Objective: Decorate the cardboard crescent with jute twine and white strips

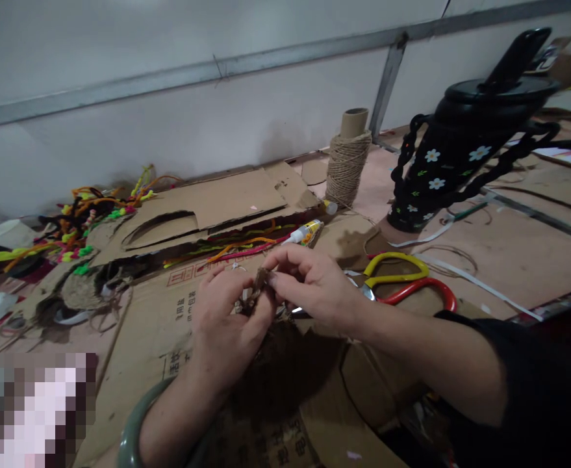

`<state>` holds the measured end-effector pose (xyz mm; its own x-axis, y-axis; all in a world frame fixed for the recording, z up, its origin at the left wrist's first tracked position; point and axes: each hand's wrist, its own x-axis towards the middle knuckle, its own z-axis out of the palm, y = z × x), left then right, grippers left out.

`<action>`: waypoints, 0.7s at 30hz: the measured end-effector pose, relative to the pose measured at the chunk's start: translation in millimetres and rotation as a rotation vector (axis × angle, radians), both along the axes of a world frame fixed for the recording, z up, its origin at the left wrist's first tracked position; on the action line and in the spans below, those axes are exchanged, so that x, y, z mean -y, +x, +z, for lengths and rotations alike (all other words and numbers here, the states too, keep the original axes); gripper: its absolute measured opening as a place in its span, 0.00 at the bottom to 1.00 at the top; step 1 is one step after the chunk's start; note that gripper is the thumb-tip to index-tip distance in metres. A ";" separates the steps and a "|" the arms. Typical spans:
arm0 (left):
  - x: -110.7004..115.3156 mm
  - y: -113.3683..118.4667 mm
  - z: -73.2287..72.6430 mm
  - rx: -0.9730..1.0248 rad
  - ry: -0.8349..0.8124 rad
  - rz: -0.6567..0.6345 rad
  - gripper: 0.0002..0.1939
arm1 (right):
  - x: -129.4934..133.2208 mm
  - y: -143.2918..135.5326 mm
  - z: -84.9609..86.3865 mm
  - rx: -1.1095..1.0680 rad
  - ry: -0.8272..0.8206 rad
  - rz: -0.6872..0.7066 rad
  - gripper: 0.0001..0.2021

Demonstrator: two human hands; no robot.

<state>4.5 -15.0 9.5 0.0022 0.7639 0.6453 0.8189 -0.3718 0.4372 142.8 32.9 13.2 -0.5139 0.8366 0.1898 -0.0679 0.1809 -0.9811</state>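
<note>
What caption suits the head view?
Left hand and right hand hold a brown piece over printed cardboard, near scissors and a twine spool.

Small piece (260,281): held between left hand (229,315) and right hand (317,286), above cardboard sheet (141,338). Scissors (371,281): placed right of right hand. Glue bottle (304,232): laid just behind it. Cardboard panel (236,195): laid farther back; pipe cleaners (83,227) heaped at its left. Twine spool (347,168): stood right of panel. Tumbler (460,156): stood right of spool. Phone (568,155): laid right of tumbler.

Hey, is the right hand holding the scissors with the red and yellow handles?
No, the scissors lie with both handles ungripped, while the right hand has its fingertips at a small brown piece.
</note>
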 end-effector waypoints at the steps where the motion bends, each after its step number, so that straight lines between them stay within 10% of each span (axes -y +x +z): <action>1: -0.1 0.0 0.1 -0.006 0.002 -0.002 0.03 | -0.3 -0.1 -0.9 0.005 0.004 0.002 0.05; 21: 1.0 0.9 2.1 0.013 -0.035 0.004 0.05 | -3.9 2.7 -4.4 -0.009 0.128 0.043 0.05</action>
<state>5.4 -16.0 11.6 -0.0087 0.7858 0.6184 0.8144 -0.3533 0.4604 145.5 36.9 8.8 -0.5470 0.7822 0.2982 -0.0868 0.3013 -0.9496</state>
